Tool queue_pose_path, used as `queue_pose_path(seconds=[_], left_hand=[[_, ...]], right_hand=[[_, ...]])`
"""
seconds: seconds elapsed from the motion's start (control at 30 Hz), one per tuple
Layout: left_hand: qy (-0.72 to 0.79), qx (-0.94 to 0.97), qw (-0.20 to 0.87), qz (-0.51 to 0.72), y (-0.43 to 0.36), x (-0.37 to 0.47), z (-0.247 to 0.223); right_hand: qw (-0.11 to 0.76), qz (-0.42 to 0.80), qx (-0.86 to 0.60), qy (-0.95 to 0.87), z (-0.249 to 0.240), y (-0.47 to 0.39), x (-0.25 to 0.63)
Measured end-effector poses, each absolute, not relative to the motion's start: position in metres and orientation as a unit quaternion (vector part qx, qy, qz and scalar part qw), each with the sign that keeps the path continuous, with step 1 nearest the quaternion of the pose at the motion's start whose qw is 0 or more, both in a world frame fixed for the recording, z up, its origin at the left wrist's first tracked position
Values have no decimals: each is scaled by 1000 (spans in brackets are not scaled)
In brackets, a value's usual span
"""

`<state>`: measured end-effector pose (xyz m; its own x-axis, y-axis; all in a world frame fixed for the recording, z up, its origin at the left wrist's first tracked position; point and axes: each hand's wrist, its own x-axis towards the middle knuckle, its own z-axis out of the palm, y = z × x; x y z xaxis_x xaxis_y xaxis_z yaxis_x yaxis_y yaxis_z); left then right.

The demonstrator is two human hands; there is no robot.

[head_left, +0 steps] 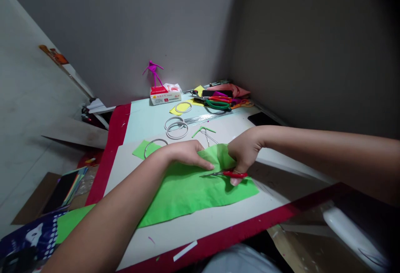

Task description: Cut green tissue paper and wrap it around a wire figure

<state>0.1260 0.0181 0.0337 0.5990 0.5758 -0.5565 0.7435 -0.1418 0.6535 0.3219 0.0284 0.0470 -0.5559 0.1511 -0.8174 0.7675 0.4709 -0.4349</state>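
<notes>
Grasps small red-handled metal scissors (235,174) in the right hand (246,151), blades over the wide, thin, bright-green sheet (187,194). Pinches the sheet's far edge in the left hand (187,153), above the white, red-bordered tabletop (146,246). Beyond, 2 overlapping round grey rings (177,138).

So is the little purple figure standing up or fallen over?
Upright: the purple figure has its head on top, arms out and legs pointing down at the box.
</notes>
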Motion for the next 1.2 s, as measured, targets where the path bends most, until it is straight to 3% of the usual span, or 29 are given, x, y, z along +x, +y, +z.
queue_pose_path(seconds=[1.2], left_hand=[[415, 774, 470, -87, 21, 125, 31]], right_hand=[[356, -410, 283, 790, 45, 28, 308]])
